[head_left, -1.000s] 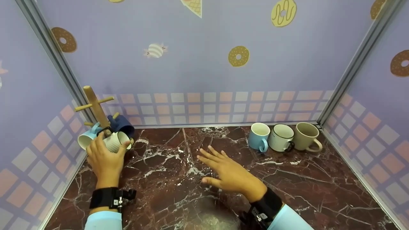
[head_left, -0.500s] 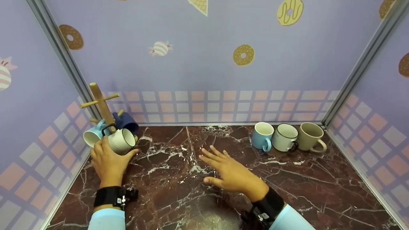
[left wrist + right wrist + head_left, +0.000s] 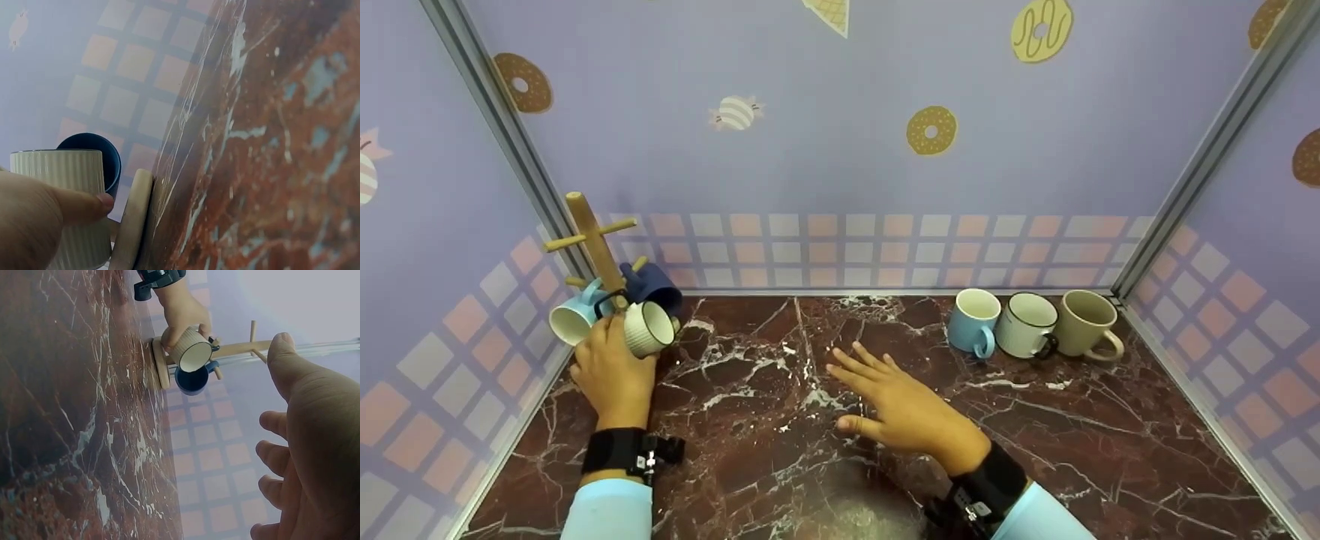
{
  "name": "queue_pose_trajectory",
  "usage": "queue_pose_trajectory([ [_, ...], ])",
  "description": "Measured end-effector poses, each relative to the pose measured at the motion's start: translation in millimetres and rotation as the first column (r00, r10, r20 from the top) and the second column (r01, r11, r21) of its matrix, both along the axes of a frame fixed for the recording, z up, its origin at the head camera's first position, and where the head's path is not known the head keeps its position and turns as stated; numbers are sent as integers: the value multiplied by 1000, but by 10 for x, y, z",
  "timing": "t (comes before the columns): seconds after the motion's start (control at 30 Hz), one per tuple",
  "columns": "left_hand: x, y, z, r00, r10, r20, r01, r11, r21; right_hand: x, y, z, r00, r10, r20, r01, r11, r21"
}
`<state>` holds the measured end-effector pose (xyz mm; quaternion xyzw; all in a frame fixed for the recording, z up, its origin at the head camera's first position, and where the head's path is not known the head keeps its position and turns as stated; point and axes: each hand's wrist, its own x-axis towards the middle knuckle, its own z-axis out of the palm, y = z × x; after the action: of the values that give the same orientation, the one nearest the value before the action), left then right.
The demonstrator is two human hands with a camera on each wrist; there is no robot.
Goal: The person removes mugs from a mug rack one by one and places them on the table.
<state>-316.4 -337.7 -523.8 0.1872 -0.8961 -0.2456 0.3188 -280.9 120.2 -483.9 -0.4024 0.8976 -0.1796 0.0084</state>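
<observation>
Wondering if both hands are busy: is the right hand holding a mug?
No, the right hand is spread open, apart from every mug, and holds nothing.

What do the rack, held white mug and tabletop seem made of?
Rack: likely wood, matte, from its tan, dowel-like look. White mug: probably glazed ceramic, ribbed outside, pale and smooth inside; enamelled metal possible. Tabletop: glossy, reflecting light; veined like marble, perhaps imitation.

Three mugs [image 3: 639, 335] are left, before and right of the mug rack [image 3: 600, 256]; a mug row [image 3: 1024, 328] stands well right.
</observation>
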Motion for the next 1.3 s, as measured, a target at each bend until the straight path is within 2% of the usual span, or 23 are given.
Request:
queue_pose_trajectory([
  [0.2, 9, 24, 28, 1000, 2, 7, -2, 1000, 9, 8, -4, 3, 1000, -2, 8, 2, 1000, -4],
  [0.53, 49, 95, 20, 997, 15, -78, -16, 1000, -8, 5, -7, 24, 1000, 2, 8, -2, 1000, -13],
  [0.83, 115, 168, 43, 994, 27, -101, -30, 999, -26, 27, 3, 42, 1000, 2, 15, -1, 1000, -15],
  [1.0, 128, 224, 57, 990, 21, -143, -30, 997, -64, 23, 16, 52, 1000, 2, 2, -2, 1000, -16],
  [1.17, 162, 262, 158, 978, -6, -209, -9, 997, -72, 8, 22, 63, 1000, -4, 2, 4, 1000, -26],
  [1.3, 180, 343, 295, 963, -66, -261, 51, 997, -61, 7, 44, 88, 1000, -22, 6, 22, 999, -31],
])
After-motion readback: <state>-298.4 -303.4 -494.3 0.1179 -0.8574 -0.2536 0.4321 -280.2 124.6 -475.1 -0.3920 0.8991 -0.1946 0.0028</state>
